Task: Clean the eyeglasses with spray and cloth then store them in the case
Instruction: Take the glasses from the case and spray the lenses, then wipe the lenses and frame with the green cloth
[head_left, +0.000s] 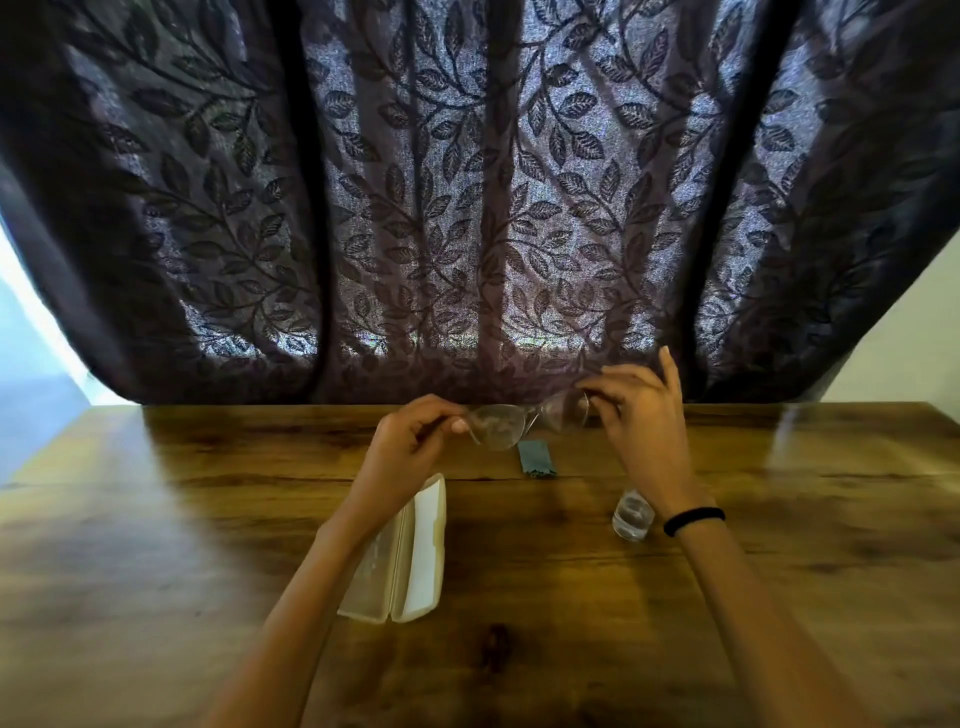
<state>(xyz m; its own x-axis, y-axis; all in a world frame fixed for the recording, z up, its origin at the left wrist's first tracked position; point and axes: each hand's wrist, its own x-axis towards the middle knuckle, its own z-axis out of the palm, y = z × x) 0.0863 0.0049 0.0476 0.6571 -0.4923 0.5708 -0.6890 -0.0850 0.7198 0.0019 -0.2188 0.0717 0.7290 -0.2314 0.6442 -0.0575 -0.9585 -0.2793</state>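
Observation:
Clear-framed eyeglasses (524, 423) are held up above the far part of the wooden table (545, 597). My left hand (410, 441) pinches their left end and my right hand (636, 410) pinches their right end. Below the glasses a small folded grey-green cloth (536, 459) lies on the table. A small clear spray bottle (632, 514) stands beside my right wrist, which partly hides it. The white glasses case (415, 551) lies open under my left forearm.
A dark curtain with a leaf pattern (467, 208) hangs right behind the table's far edge. A pale wall (904, 343) shows at the right, and bright floor (36, 364) at the left.

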